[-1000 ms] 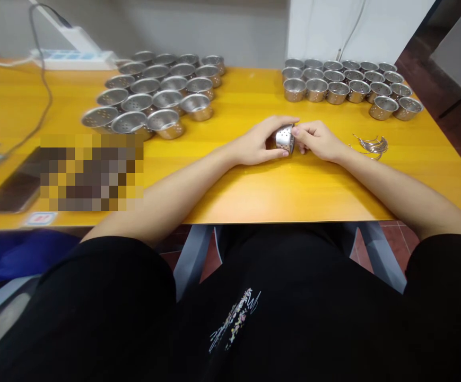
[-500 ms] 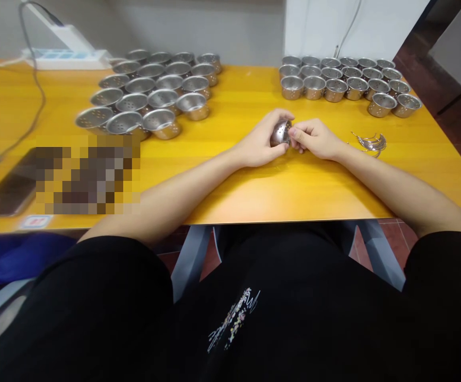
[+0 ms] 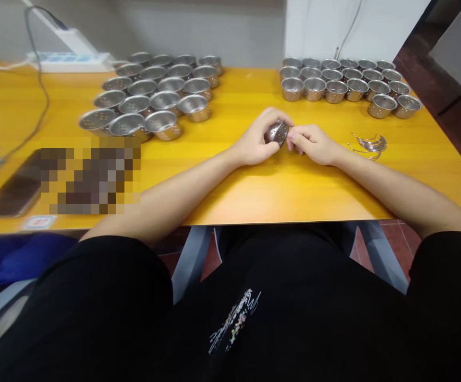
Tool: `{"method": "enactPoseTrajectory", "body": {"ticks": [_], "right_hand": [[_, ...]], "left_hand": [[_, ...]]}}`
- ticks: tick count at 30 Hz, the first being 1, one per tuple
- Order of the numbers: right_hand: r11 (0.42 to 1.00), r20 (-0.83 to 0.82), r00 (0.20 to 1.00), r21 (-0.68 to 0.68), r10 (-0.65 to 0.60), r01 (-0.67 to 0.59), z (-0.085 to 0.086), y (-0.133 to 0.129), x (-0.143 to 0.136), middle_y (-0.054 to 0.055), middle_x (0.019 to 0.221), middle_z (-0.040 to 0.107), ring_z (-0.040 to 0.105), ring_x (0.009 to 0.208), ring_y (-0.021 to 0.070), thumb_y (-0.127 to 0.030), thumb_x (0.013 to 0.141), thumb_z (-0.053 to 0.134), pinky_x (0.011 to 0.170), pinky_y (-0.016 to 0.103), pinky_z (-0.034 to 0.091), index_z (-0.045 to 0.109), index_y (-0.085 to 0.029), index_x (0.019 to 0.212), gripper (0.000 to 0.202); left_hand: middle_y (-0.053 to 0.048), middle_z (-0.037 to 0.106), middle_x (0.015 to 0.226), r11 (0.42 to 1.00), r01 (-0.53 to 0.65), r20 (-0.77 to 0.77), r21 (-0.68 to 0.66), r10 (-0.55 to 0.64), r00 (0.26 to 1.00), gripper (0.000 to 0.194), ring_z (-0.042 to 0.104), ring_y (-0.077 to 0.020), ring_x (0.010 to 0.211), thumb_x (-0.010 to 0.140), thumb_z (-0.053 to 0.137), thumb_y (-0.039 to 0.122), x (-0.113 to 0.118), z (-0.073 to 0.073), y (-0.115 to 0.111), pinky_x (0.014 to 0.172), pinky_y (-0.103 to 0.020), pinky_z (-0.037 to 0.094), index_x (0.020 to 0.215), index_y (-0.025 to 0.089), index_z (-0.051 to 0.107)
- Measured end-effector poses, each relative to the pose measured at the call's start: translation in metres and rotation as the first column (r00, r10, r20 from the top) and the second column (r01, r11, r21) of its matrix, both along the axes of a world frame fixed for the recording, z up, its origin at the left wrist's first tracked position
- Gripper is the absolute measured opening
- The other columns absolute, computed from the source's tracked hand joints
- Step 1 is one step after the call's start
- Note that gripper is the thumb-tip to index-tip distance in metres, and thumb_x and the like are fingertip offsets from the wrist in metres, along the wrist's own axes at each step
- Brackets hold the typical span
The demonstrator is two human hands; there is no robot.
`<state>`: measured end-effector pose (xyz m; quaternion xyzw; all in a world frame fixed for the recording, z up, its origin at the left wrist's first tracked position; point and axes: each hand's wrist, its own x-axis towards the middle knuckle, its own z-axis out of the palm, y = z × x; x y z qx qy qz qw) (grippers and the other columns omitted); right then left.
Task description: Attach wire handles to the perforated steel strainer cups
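Observation:
Tipped on its side, a small perforated metal strainer cup [image 3: 276, 133] is gripped by my left hand [image 3: 254, 139], thumb below and fingers over the top. My right hand [image 3: 313, 143] is closed in a pinch at the cup's rim. What sits between its fingertips is too small and hidden to make out. Just right of my right wrist lies a little pile of curved metal wires [image 3: 373, 144] on the yellow table [image 3: 238, 204].
Rows of perforated cups [image 3: 163, 125] stand at the back left, with more cups [image 3: 336, 91] at the back right. A power strip [image 3: 71, 62] with cables is by the wall. A dark phone [image 3: 9, 185] and a blurred-out item lie at the left.
The cup has turned slightly in my left hand and shifted a little to the left. My right hand stays pinched by its rim.

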<state>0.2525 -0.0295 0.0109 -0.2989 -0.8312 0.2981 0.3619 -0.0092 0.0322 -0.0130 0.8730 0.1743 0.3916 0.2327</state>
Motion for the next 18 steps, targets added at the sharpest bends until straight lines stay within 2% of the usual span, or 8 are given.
{"method": "enactPoseTrajectory", "body": {"ticks": [3,6,8,12,15,18], "right_hand": [[1.000,-0.041,0.999,-0.014,-0.003,0.002,-0.002,-0.004,-0.003,-0.001,0.075,0.061,0.055,0.070,0.0171,-0.110,0.120,0.057,0.070,0.032,0.045,0.067,-0.024,0.090,0.091],[0.997,-0.080,0.996,-0.075,0.028,-0.034,-0.003,-0.006,-0.005,-0.001,0.077,0.063,0.059,0.069,0.0166,-0.110,0.118,0.061,0.069,0.030,0.049,0.064,-0.025,0.092,0.089],[0.993,-0.093,0.995,-0.111,0.033,-0.043,-0.003,-0.006,-0.005,-0.001,0.078,0.065,0.062,0.070,0.0165,-0.111,0.116,0.064,0.070,0.029,0.052,0.065,-0.025,0.091,0.089],[0.986,-0.104,0.995,-0.162,0.012,-0.029,-0.001,-0.006,-0.005,0.002,0.081,0.071,0.065,0.071,0.0167,-0.113,0.112,0.070,0.071,0.028,0.057,0.069,-0.025,0.090,0.090],[0.985,-0.116,0.993,-0.169,0.007,-0.027,-0.001,-0.004,-0.004,0.004,0.082,0.076,0.066,0.070,0.0167,-0.113,0.111,0.070,0.071,0.028,0.059,0.074,-0.024,0.091,0.092],[0.983,-0.143,0.990,-0.182,0.001,-0.027,-0.002,-0.003,-0.003,0.004,0.082,0.079,0.066,0.069,0.0163,-0.113,0.110,0.072,0.071,0.028,0.060,0.078,-0.023,0.094,0.092]], "left_hand": [[-0.019,0.083,0.151,1.000,-0.018,0.024,-0.020,0.018,1.000,0.063,0.079,-0.0401,0.138,0.092,0.085,0.047,-0.001,-0.006,0.002,0.130,-0.061,0.067,0.150,0.023,0.078],[-0.017,0.080,0.158,0.997,0.025,0.090,-0.078,-0.017,0.996,0.084,0.082,-0.0322,0.125,0.095,0.088,0.055,0.000,-0.018,0.008,0.118,-0.053,0.070,0.172,0.028,0.066],[-0.016,0.079,0.161,0.991,0.060,0.128,-0.123,-0.044,0.991,0.095,0.082,-0.0293,0.120,0.096,0.091,0.064,0.000,-0.026,0.013,0.114,-0.051,0.071,0.179,0.032,0.059],[-0.016,0.083,0.154,0.981,0.085,0.176,-0.176,-0.054,0.983,0.093,0.083,-0.0347,0.135,0.092,0.098,0.089,0.000,-0.026,0.022,0.127,-0.054,0.069,0.159,0.029,0.073],[-0.014,0.086,0.141,0.968,0.087,0.170,-0.237,-0.047,0.984,0.095,0.085,-0.0334,0.127,0.086,0.103,0.099,0.001,-0.019,0.023,0.121,-0.050,0.071,0.144,0.028,0.081],[-0.012,0.088,0.138,0.955,0.093,0.196,-0.282,-0.038,0.980,0.099,0.087,-0.0317,0.124,0.080,0.107,0.104,0.002,-0.014,0.022,0.116,-0.046,0.073,0.139,0.029,0.083]]}}
